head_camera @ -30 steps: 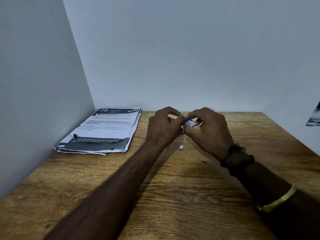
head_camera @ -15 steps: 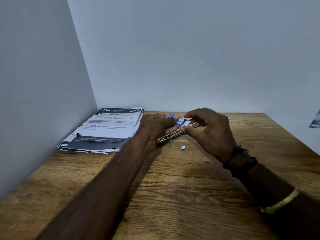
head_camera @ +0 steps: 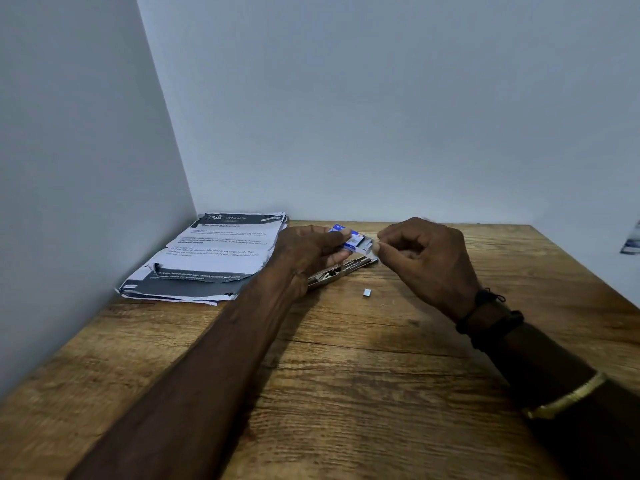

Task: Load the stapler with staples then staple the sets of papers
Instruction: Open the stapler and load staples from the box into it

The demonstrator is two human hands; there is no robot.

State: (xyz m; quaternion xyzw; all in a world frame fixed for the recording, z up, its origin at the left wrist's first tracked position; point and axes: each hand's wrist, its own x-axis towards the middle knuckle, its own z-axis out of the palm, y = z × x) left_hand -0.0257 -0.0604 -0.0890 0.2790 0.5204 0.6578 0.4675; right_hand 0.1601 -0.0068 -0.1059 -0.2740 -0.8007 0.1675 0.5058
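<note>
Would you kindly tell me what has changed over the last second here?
The hands have parted: the left hand now holds the small blue-and-white staple box alone, uncovering the open metal stapler; the right hand pinches at the box's open end. The printed paper stack and small loose staple block stayed put.

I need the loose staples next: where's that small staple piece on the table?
In the head view the small staple piece lies alone on the wooden table, just nearer the camera than the open stapler, below the right hand.
</note>
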